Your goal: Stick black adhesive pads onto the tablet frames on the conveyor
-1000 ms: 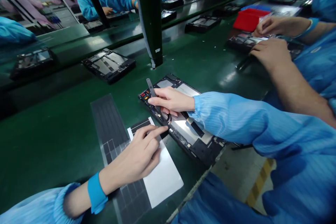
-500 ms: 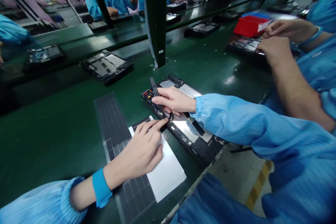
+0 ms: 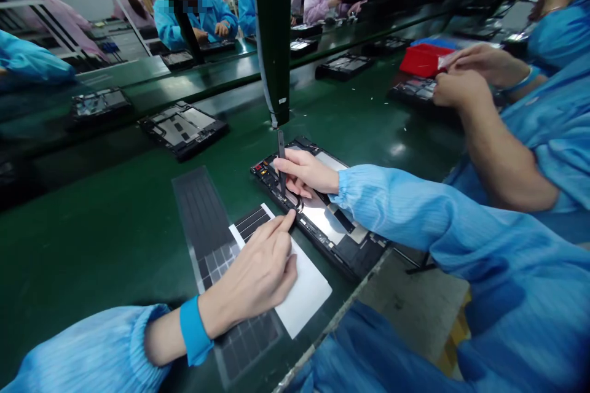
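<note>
In front of me lies an opened tablet-like device [image 3: 322,228], its black frame and silver inner plates exposed. My right hand [image 3: 310,172] is above it, closed round dark tweezers [image 3: 281,156] that stand nearly upright, tips down at the frame's near left edge. A curved black cable [image 3: 298,201] is beside the tips. My left hand [image 3: 255,264] stretches its index finger to that same edge, touching it near the cable; its other fingers are partly bent. Under this hand are a white sheet [image 3: 308,288] with black strips and a clear sheet of dark pieces [image 3: 198,209].
Similar opened devices [image 3: 182,126] stand along the green bench [image 3: 115,215]. A dark green post [image 3: 275,43] rises behind my device. At right, a co-worker's hands [image 3: 465,77] work by a red bin [image 3: 424,60]. More people sit across the bench.
The tweezers have swung more upright, their tips moving left from the cable to the frame edge. My left index finger still rests at the edge. The view has shifted slightly.
</note>
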A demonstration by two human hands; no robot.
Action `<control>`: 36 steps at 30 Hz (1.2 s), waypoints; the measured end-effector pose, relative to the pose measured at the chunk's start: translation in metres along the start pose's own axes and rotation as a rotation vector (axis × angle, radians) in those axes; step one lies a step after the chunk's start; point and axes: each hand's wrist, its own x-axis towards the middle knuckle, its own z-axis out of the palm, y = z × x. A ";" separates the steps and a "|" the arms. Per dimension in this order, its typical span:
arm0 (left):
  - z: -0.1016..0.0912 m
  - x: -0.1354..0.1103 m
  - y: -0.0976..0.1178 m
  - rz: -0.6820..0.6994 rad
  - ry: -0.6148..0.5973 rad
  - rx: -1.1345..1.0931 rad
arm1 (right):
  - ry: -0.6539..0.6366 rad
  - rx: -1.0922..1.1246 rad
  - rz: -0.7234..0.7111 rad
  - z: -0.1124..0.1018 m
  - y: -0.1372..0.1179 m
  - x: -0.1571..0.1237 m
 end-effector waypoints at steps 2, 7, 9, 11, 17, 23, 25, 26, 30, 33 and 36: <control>0.004 -0.002 0.002 -0.049 0.007 -0.054 | 0.001 -0.003 0.016 0.000 -0.001 0.000; 0.008 -0.004 0.005 -0.105 -0.014 -0.187 | -0.010 0.003 0.033 0.000 -0.008 -0.001; 0.007 -0.004 0.006 -0.100 -0.029 -0.197 | -0.012 0.007 0.038 0.000 -0.009 -0.001; 0.005 -0.004 0.008 -0.096 -0.036 -0.195 | -0.003 0.016 0.047 0.001 -0.007 -0.001; -0.003 -0.006 0.015 0.035 -0.083 -0.253 | 0.001 0.103 0.041 0.002 -0.005 0.001; -0.014 0.025 -0.026 -0.376 0.057 -0.216 | 0.260 -0.011 0.087 -0.045 -0.027 0.002; -0.018 0.039 -0.041 -0.504 -0.076 -0.151 | 0.400 -0.093 0.145 -0.064 -0.020 0.004; -0.019 0.045 -0.046 -0.527 -0.124 -0.139 | 0.475 -0.101 0.172 -0.072 -0.013 0.006; -0.016 0.058 -0.053 -0.559 -0.073 -0.270 | 0.625 -0.086 0.102 -0.083 0.017 0.013; -0.011 0.067 -0.047 -0.660 0.109 -0.633 | 0.678 -0.055 0.060 -0.082 0.026 0.016; -0.011 0.082 -0.043 -0.702 0.384 -1.022 | 0.678 -0.023 0.063 -0.077 0.027 0.019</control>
